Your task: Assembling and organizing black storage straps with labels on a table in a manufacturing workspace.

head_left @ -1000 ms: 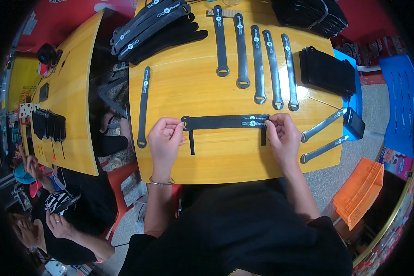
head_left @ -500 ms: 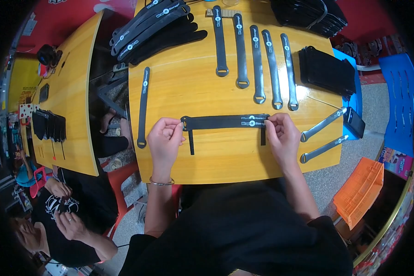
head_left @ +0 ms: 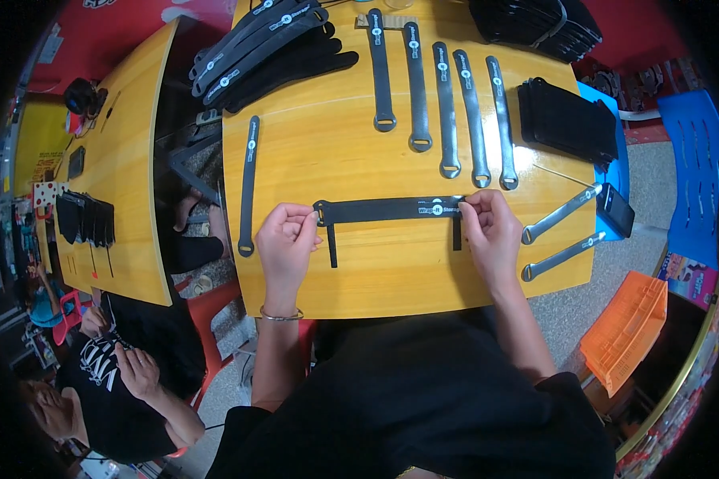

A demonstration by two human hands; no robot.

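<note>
A black fabric strap [head_left: 383,211] with a metal ring at its left end lies flat across the yellow wooden table [head_left: 375,275]. My left hand [head_left: 286,241] pinches the strap's ringed left end. My right hand [head_left: 491,234] pinches its right end, by a small white label. Two short black tabs hang down from the strap, one near each hand.
Several similar straps [head_left: 447,104] lie in a row at the back, one single strap [head_left: 248,184] at the left, two grey ones [head_left: 559,235] at the right. Black piles [head_left: 567,120] sit at the back right. An orange crate [head_left: 627,327] stands on the floor. A person [head_left: 120,375] sits lower left.
My hands and the strap stay where they were. The seated person at the lower left has shifted their arms.
</note>
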